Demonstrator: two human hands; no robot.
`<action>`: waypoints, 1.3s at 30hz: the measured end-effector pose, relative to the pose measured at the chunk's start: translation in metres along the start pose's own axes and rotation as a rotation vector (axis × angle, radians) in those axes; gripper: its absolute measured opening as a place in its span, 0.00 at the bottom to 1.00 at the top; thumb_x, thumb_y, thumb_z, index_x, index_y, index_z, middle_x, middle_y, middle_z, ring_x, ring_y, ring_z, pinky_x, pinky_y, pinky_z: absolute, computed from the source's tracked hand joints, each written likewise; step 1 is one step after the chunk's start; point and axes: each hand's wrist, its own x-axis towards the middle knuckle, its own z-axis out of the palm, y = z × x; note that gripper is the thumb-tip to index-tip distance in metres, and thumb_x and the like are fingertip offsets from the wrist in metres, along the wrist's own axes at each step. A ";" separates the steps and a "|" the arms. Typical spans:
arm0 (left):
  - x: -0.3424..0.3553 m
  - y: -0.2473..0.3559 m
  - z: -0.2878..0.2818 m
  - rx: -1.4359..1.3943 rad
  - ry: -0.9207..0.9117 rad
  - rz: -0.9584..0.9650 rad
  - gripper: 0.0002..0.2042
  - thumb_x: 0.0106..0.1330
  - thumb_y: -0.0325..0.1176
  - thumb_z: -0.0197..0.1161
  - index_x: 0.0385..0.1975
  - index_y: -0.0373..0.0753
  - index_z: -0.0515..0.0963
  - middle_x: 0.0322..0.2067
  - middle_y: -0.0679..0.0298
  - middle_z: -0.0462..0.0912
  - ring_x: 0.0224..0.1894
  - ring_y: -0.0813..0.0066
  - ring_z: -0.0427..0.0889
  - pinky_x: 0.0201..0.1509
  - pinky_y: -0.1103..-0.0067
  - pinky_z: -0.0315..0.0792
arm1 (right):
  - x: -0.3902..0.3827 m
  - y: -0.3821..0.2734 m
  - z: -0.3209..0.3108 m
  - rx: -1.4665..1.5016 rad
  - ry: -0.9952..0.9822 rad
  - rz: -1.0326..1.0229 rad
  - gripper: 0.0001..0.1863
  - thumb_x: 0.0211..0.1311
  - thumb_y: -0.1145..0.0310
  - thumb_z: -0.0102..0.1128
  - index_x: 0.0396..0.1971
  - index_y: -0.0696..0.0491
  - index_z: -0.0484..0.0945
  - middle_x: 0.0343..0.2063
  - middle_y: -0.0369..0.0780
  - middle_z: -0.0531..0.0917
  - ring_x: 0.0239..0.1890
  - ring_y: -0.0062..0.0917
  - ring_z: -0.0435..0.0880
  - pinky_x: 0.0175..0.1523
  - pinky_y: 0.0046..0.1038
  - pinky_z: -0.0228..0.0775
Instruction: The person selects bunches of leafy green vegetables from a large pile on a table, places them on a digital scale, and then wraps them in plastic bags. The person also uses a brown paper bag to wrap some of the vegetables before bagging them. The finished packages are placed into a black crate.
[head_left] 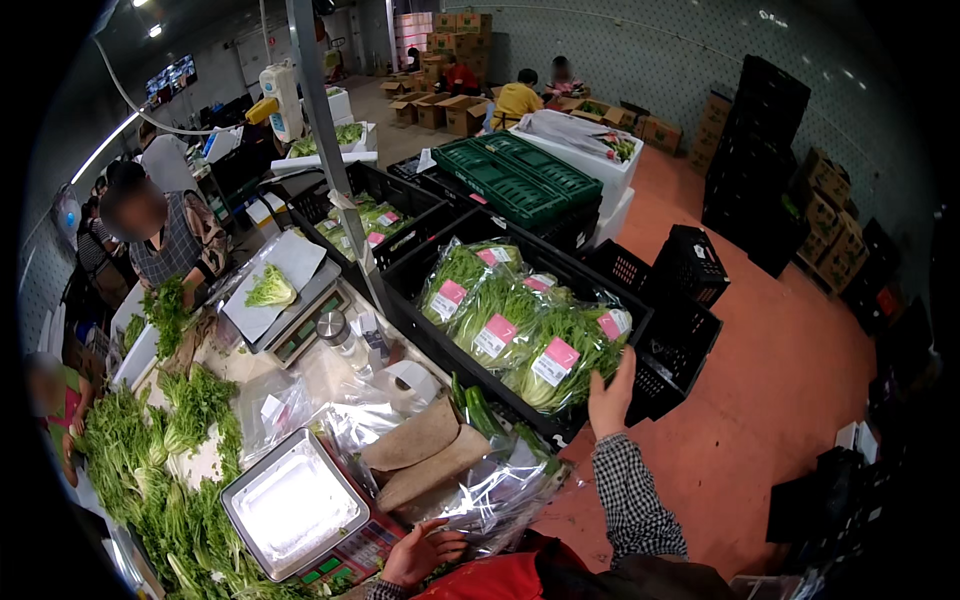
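Observation:
My right hand (611,394) is at the near right corner of a black crate (470,372), fingers stretched up and thumb apart. It is beside a clear bag of leafy greens (560,362) with a pink and white label; whether it touches the bag I cannot tell. Several similar bags lie in the crate. My left hand (426,553) is low over the table edge, fingers extended and holding nothing. Nearest to it are a pile of clear plastic bags (492,502) and a scale with a shiny metal tray (296,507).
Loose greens (160,470) heap on the table's left. Brown cardboard pieces (432,470), cucumbers (482,410) and a tape roll (408,385) lie near the crate. A metal post (325,130) rises behind. A co-worker (165,235) handles greens across the table. Black crates (690,265) stand on the floor right.

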 end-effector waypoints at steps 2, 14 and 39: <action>0.000 -0.001 -0.005 0.001 0.003 -0.001 0.31 0.70 0.53 0.56 0.64 0.36 0.64 0.59 0.41 0.72 0.60 0.45 0.73 0.65 0.57 0.67 | 0.009 -0.018 0.003 -0.331 -0.164 -0.272 0.41 0.59 0.67 0.67 0.69 0.57 0.57 0.70 0.54 0.56 0.71 0.52 0.53 0.73 0.48 0.47; -0.003 -0.016 -0.014 -0.019 -0.042 0.025 0.28 0.71 0.54 0.55 0.64 0.44 0.66 0.50 0.51 0.79 0.53 0.55 0.79 0.57 0.62 0.73 | 0.034 0.021 0.075 -0.604 -0.693 -0.328 0.40 0.65 0.39 0.51 0.73 0.41 0.54 0.73 0.44 0.53 0.74 0.51 0.47 0.70 0.66 0.38; -0.167 -0.058 -0.071 -0.034 0.208 0.547 0.23 0.78 0.47 0.47 0.63 0.37 0.64 0.50 0.56 0.81 0.50 0.72 0.81 0.55 0.76 0.76 | -0.258 -0.244 0.083 0.584 -1.607 -0.181 0.10 0.67 0.75 0.56 0.43 0.64 0.81 0.35 0.40 0.86 0.37 0.22 0.86 0.43 0.23 0.77</action>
